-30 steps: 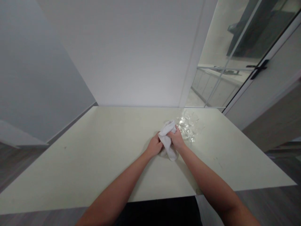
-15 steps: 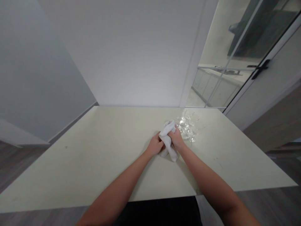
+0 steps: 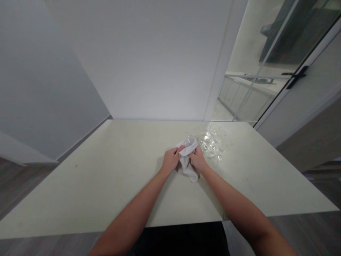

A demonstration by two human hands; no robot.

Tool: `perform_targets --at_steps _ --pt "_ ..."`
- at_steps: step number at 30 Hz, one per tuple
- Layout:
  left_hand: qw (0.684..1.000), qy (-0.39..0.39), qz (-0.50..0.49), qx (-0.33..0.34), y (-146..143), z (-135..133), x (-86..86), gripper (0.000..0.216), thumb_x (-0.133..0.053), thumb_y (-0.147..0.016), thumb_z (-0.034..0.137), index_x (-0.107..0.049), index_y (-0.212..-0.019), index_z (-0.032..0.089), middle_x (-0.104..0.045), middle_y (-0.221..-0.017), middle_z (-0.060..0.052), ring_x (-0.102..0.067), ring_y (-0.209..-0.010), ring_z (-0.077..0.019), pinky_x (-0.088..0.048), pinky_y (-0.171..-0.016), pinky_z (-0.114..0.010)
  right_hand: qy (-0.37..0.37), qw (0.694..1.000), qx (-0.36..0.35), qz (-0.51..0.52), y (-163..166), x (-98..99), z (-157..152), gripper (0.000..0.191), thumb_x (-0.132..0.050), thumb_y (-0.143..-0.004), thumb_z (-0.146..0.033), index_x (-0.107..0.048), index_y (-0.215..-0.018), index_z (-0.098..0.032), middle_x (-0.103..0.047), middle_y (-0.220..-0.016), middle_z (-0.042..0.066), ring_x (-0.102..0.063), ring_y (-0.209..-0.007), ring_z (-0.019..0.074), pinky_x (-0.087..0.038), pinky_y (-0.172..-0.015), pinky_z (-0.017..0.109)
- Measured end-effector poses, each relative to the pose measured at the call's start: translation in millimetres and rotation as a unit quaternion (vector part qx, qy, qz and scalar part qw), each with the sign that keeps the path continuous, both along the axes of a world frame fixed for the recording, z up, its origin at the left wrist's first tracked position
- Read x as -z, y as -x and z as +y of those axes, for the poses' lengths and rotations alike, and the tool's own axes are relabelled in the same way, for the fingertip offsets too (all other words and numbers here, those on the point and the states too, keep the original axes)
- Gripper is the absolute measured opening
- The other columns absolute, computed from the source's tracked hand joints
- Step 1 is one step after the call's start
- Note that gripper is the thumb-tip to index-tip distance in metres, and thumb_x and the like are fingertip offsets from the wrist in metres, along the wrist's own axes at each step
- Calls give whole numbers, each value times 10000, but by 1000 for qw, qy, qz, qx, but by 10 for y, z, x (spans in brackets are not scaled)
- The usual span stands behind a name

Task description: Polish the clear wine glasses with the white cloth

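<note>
A white cloth is bunched between both hands over the pale table. My left hand grips its left side, fingers curled. My right hand is closed on its right side. A clear glass shows at the top of the cloth, partly wrapped by it. Just to the right, several more clear glasses stand in a cluster on the table.
The table's far edge meets a white wall. A glass door with a black handle stands at the right. The near table edge runs just below my forearms, with dark floor beyond at both sides.
Both hands have shifted slightly left and up with the cloth. The rim of a glass now shows above the cloth, where before only cloth was visible.
</note>
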State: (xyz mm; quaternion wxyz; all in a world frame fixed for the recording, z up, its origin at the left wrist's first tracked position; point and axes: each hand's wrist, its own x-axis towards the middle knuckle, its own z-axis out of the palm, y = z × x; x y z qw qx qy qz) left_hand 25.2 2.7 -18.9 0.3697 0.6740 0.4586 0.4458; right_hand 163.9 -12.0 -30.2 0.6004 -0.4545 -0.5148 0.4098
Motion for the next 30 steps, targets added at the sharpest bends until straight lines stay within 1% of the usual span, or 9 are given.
perform_targets --at_steps 4,8,10,13,15,18,21,25,30 --pt "993 -105 -41 -46 27 -17 -59 335 -489 -852 479 -622 -799 176 -596 -797 -29 -540 -757 -151 -403 -685 -243 -56 996 41 -51 -49 -52 -2 285 -596 -724 -266 -593 -989 -161 -658 -966 59 -584 -877 174 -451 -814 305" --pt "978 -137 -153 -21 19 -41 -71 342 -523 -837 478 -550 -1012 186 -581 -911 -50 -550 -878 -168 -415 -818 -283 -79 979 -44 -182 -37 -44 -39 128 -549 -728 -206 -620 -819 -151 -649 -824 34 -561 -770 157 -437 -759 285" --pt "976 -117 -182 -20 23 -19 -56 417 -652 -739 484 -545 -1007 183 -580 -882 -40 -553 -835 -166 -422 -803 -283 -68 970 -98 -211 -14 -21 -61 90 -532 -722 -184 -611 -751 -150 -626 -760 17 -536 -722 142 -430 -726 272" --pt "970 -19 -243 19 27 30 -40 452 -674 -698 530 -601 -949 162 -610 -834 -44 -566 -794 -166 -429 -787 -286 4 970 -191 -149 -6 7 -92 106 -538 -723 -195 -608 -788 -150 -607 -739 -1 -516 -674 117 -429 -659 239" --pt "944 76 -309 86 16 47 -39 487 -614 -728 583 -637 -953 151 -643 -867 -66 -587 -820 -177 -436 -806 -299 81 964 -238 -83 -24 25 -106 158 -563 -721 -237 -606 -850 -155 -605 -731 -5 -506 -625 104 -421 -588 216" --pt "899 174 -370 155 -14 43 -40 543 -562 -753 615 -641 -1023 150 -664 -972 -93 -609 -882 -195 -444 -820 -310 135 963 -231 -18 -46 54 -98 225 -610 -707 -292 -601 -895 -169 -610 -717 -9 -501 -593 97 -410 -538 197" --pt "913 173 -350 120 -34 38 -39 527 -649 -709 556 -620 -1056 161 -658 -1028 -90 -608 -908 -192 -444 -790 -285 103 977 -184 -28 -29 63 -57 217 -625 -710 -300 -612 -887 -175 -614 -708 -14 -507 -613 97 -416 -561 196" --pt "948 132 -289 23 -35 52 -42 450 -725 -657 467 -620 -964 155 -658 -909 -51 -593 -811 -152 -431 -715 -243 51 978 -182 -83 18 21 -30 202 -596 -737 -288 -633 -889 -160 -626 -739 -8 -519 -651 102 -426 -609 214" --pt "938 145 -310 61 -10 57 -52 451 -732 -651 444 -631 -974 146 -665 -907 -65 -599 -809 -159 -439 -735 -258 52 978 -187 -73 12 -19 -82 201 -593 -731 -250 -637 -904 -159 -632 -756 -10 -516 -652 95 -419 -610 206"
